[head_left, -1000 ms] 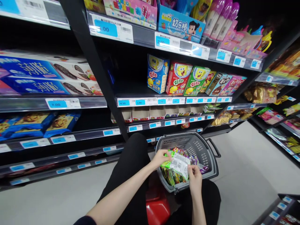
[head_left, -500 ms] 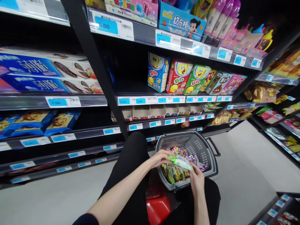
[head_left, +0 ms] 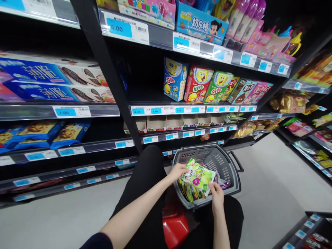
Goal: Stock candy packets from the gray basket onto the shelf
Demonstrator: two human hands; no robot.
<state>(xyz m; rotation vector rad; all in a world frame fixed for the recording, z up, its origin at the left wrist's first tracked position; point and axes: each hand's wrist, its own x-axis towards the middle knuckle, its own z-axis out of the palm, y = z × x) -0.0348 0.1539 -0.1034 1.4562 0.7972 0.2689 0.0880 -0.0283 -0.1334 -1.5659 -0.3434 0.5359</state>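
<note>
A green and white candy bag (head_left: 199, 177) is stretched flat between my two hands, its printed front facing up. My left hand (head_left: 178, 172) pinches its left edge, and my right hand (head_left: 216, 194) pinches the lower right corner. Directly beneath it is a grey shopping basket (head_left: 233, 173) with a dark handle, standing in front of my knees. Several colourful candy packets (head_left: 190, 193) lie in the basket, partly hidden by the bag.
Black shelving (head_left: 109, 69) with price labels rises in front. Small cardboard display boxes (head_left: 155, 123) line a low shelf, below upright snack boxes (head_left: 198, 84). Blue biscuit boxes (head_left: 38, 71) lie at the left. Something red (head_left: 175, 228) sits between my legs on the floor.
The candy bag has been turned from a folded, edge-on pose so its green front now faces up. Both hands keep hold of it, and the basket stays put.
</note>
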